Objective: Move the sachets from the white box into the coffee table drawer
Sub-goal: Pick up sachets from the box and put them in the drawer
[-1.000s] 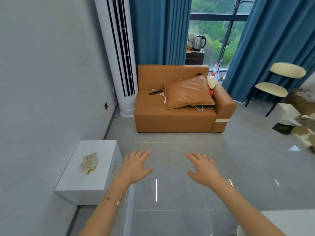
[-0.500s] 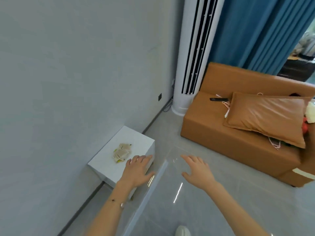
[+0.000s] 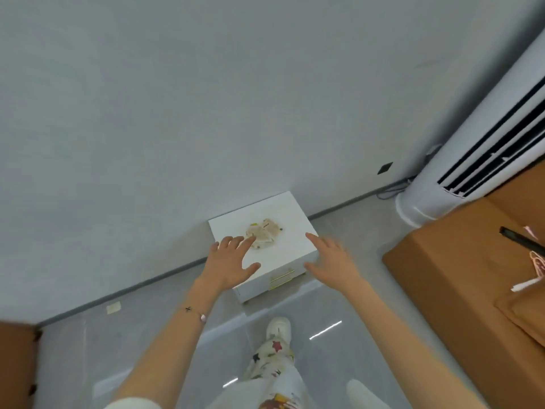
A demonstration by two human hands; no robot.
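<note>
Grey wall and tiled floor (image 3: 165, 317), with the white box (image 3: 295, 216) set against the skirting. Sachets (image 3: 263, 234) lie heaped on its top. Left hand (image 3: 228, 265) and right hand (image 3: 331, 261) hover over the box, fingers spread, holding nothing. Whether the left fingertips touch the heap cannot be told. Sachets are probably light, thin and limp: scoop from the heap's edges.

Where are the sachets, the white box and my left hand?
sachets (image 3: 263, 235), head view, middle of the pile.
white box (image 3: 292, 214), head view, bare top surface.
left hand (image 3: 228, 264), head view, back of the hand.
</note>
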